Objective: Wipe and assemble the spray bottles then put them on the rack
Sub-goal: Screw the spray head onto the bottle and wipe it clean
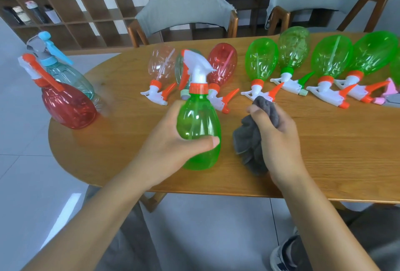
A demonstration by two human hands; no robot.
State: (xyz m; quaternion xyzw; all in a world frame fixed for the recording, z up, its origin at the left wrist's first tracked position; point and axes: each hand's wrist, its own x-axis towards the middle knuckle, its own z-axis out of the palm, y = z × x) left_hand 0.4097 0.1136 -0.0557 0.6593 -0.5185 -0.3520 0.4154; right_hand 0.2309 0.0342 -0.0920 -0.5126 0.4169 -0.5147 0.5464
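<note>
My left hand (173,143) grips an upright green spray bottle (198,123) with a white and orange trigger head screwed on, above the wooden table (129,141). My right hand (275,134) holds a crumpled grey cloth (251,141) just right of the bottle, apart from it. Several spray bottles lie on their sides across the far part of the table, among them a clear one (162,63), a red one (223,63) and green ones (260,58). A red bottle (67,106) and a pale blue bottle (65,71) stand upright at the table's left end.
Two grey chairs (184,4) stand behind the table. A brown cubby rack (82,11) with a few drink bottles in it lines the back wall at the left. A pink and grey item (391,95) lies at the right edge. Tiled floor lies below the near table edge.
</note>
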